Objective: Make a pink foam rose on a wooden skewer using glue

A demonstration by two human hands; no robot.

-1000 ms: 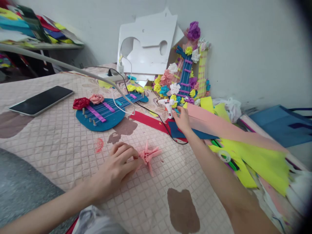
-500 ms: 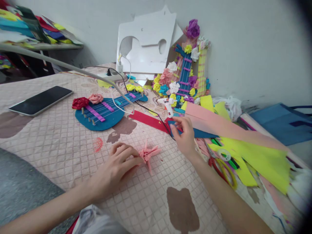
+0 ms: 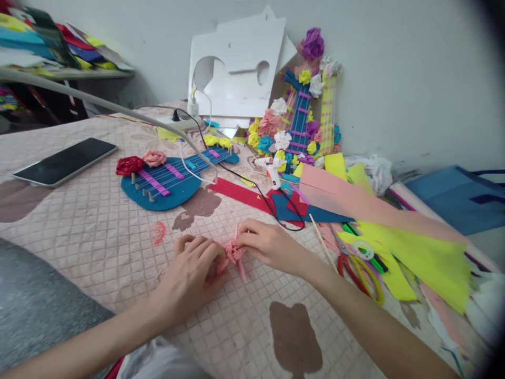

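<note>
A small pink paper flower [image 3: 234, 252] with narrow strips sticking out lies on the quilted cloth between my hands. My left hand [image 3: 193, 268] grips it from the left, thumb and fingers closed on its edge. From the right, the fingertips of my right hand [image 3: 272, 245] pinch one of its upper strips. Part of the flower is covered by my fingers. Beyond it rests a blue guitar-shaped craft [image 3: 189, 195] with strings, purple bars, and red, pink and yellow flowers. Behind my right hand stands a white glue gun [image 3: 271, 171].
Scissors [image 3: 359, 276], a wooden stick [image 3: 322, 243] and yellow sheets [image 3: 430, 263] lie to the right. A red strip [image 3: 244, 196] and a black cable [image 3: 258, 190] cross the middle. A phone [image 3: 67, 161] is at left; a white cord [image 3: 118, 110] arches over the table.
My right hand has come down and left from the blue and red pieces by the glue gun to the pink paper flower. My left hand has stayed at the flower.
</note>
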